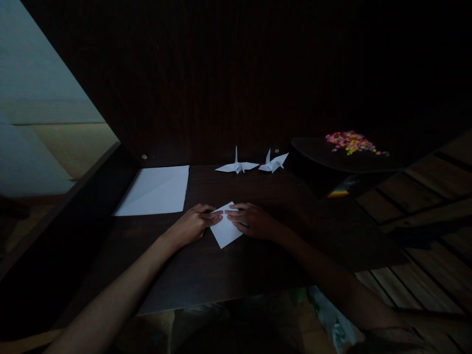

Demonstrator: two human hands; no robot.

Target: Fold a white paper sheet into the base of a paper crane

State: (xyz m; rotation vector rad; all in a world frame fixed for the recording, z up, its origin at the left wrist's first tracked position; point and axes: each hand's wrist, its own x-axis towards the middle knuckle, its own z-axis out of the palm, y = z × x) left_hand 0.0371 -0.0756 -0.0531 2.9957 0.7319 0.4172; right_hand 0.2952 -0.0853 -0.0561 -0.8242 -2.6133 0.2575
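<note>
A small white folded paper square [225,235] lies on the dark tabletop with one corner toward me. My left hand [193,223] grips its upper left edge, fingertips on the paper. From the other side my right hand [256,221] holds the upper right part, its fingers partly covering the sheet. The two sets of fingertips almost meet near the top corner. Beyond them, two white origami cranes [237,167] [273,163] stand side by side at the back. Fine creases in the held paper are too dim to make out.
A stack of white paper sheets [157,191] lies at the back left. Colourful small pieces [352,142] are heaped on a dark raised shelf [306,146] at right. A dark side panel [73,211] borders the left; slatted wood [424,265] shows at far right.
</note>
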